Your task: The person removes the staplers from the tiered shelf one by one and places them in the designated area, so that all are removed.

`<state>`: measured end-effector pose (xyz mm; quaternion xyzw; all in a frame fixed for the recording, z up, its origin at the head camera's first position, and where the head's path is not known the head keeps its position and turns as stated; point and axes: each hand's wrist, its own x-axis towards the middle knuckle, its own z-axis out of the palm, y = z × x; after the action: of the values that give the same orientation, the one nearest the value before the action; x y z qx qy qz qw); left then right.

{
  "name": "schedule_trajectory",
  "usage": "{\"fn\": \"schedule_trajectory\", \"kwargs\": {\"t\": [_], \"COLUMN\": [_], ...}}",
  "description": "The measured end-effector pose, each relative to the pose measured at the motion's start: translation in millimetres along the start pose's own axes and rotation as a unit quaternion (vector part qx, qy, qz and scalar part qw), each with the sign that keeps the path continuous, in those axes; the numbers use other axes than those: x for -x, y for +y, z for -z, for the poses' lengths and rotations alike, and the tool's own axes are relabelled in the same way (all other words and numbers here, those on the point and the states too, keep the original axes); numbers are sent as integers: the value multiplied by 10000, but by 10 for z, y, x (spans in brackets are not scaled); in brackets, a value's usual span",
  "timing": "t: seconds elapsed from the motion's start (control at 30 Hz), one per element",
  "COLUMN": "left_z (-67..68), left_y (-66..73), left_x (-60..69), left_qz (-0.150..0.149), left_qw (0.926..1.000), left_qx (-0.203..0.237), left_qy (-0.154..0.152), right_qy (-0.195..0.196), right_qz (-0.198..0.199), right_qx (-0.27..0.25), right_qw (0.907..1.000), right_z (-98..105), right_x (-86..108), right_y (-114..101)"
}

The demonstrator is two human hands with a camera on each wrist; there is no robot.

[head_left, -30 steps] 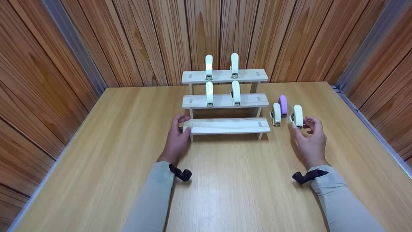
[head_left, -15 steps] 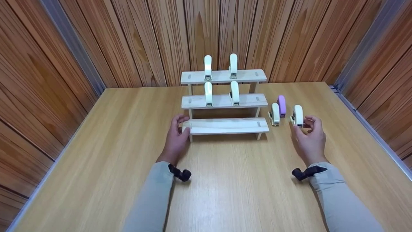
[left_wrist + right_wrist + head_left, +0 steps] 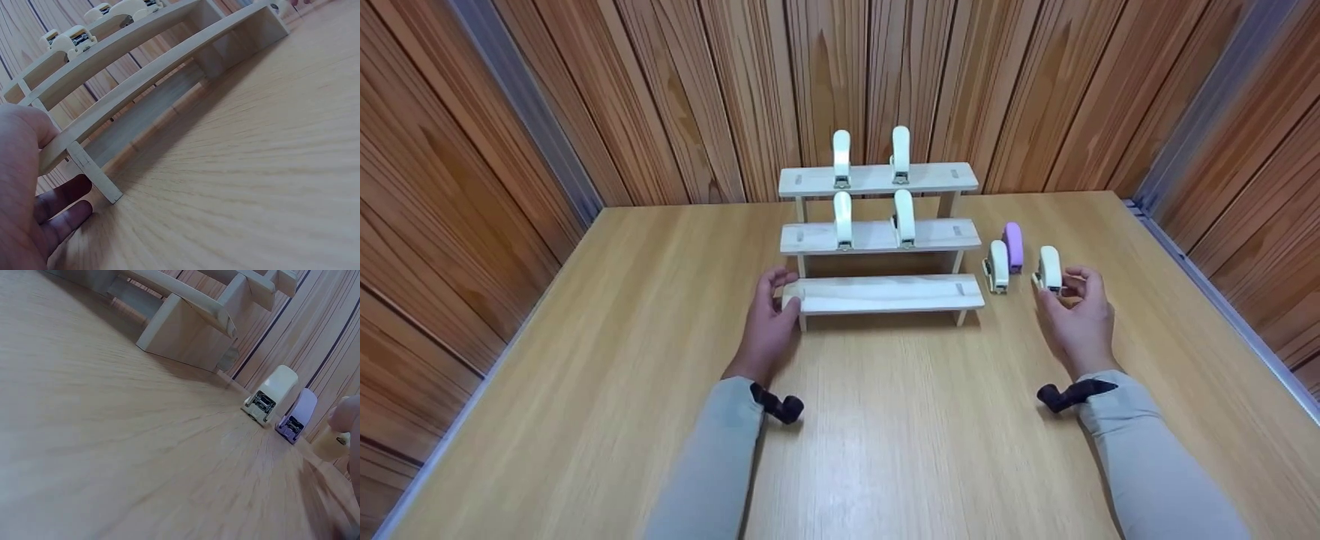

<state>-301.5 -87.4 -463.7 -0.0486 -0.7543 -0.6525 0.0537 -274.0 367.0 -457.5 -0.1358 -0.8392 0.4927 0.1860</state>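
- Currently, the right hand [image 3: 1081,321] pinches a white stapler [image 3: 1048,266] to the right of the purple stapler [image 3: 1015,244].
- The left hand [image 3: 767,328] grips the left end of the lowest wooden shelf [image 3: 889,293].

Light-brown wood-grain worktop [image 3: 855,420]. Three-tier shelf [image 3: 885,292] stands on it at 12 o'clock. Top tier [image 3: 934,177]: first cream stapler [image 3: 841,154], second cream stapler [image 3: 901,150] at its 3 o'clock. Middle tier [image 3: 937,232]: third cream stapler [image 3: 843,216], fourth cream stapler [image 3: 905,214] at its 3 o'clock. Worktop, 2 o'clock: fifth cream stapler [image 3: 998,265], purple stapler [image 3: 1014,244] at its 1 o'clock. Sixth cream stapler [image 3: 1049,265], also 2 o'clock, is in the right hand [image 3: 1081,321]; can't tell if its base touches the worktop.
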Motion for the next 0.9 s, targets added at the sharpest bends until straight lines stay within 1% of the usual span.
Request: {"fn": "schedule_trajectory", "kwargs": {"t": [0.17, 0.4, 0.7, 0.9], "left_z": [5, -1, -7, 3], "left_y": [33, 29, 13, -17], "left_x": [5, 10, 5, -9], "left_qz": [140, 253, 300, -32], "left_qw": [9999, 9997, 9994, 9999], "left_qx": [-21, -73, -145, -128], "left_qy": [9, 6, 34, 47], "right_qy": [-141, -354, -598, -275], "right_qz": [-101, -461, -552, -93], "right_qx": [-76, -330, -378, 94], "right_qw": [9998, 9978, 9960, 9995], "right_z": [-10, 6, 4, -36], "right_x": [-27, -67, -153, -206], "right_y": [-3, 13, 54, 74]}}
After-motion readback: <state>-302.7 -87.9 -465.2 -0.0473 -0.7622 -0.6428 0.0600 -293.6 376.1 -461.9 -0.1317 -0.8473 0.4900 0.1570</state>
